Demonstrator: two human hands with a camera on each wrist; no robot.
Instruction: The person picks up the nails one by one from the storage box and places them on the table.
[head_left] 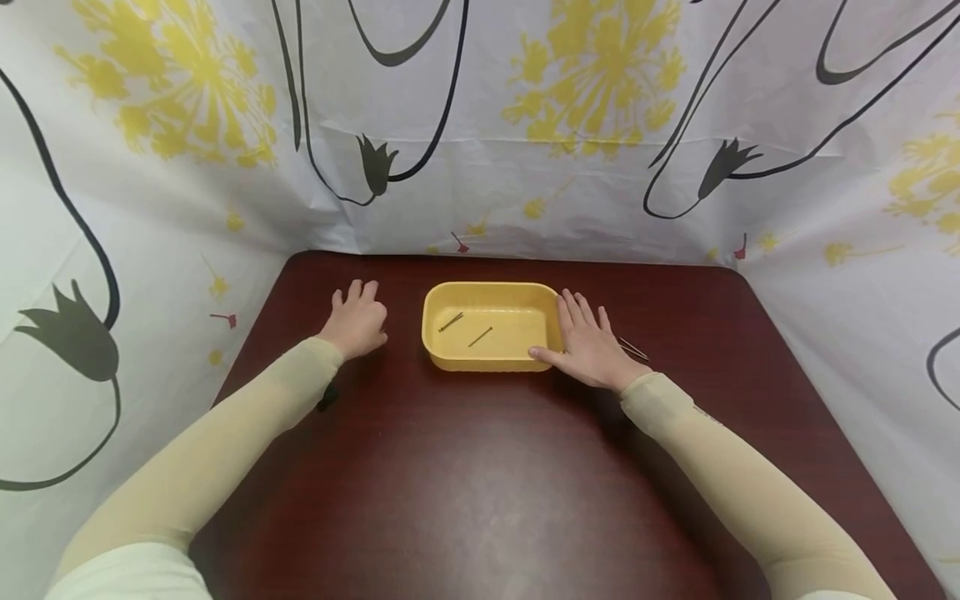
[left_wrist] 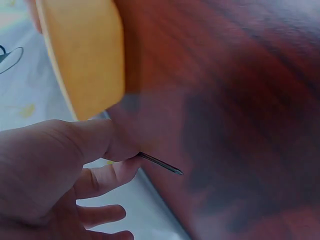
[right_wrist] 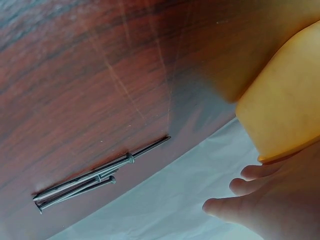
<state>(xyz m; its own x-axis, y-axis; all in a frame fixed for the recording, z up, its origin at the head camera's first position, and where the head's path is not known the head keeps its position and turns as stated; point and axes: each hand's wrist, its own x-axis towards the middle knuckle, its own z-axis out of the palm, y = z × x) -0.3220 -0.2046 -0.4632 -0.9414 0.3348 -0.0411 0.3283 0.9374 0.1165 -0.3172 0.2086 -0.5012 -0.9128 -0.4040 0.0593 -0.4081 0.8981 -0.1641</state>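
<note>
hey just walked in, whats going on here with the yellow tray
A person is handling nails. Their left grip pinches a single nail to the left of the yellow tray, while their right grip rests at the tray's right end. Some loose nails lie inside the tray, and a nail cluster lies on the table to its right.

Left sleeve (head_left: 232,437): pale beige, close-fitting, creased at its near end; thicker left cuff (head_left: 311,360) at the far end
Right sleeve (head_left: 757,483): same beige; bulky right cuff (head_left: 656,404); small dark marking (head_left: 707,415) beside it, too small to read
Shirt (head_left: 131,575): white; shows at the near left
Left hand (head_left: 356,321), right hand (head_left: 592,346): ungloved
</note>
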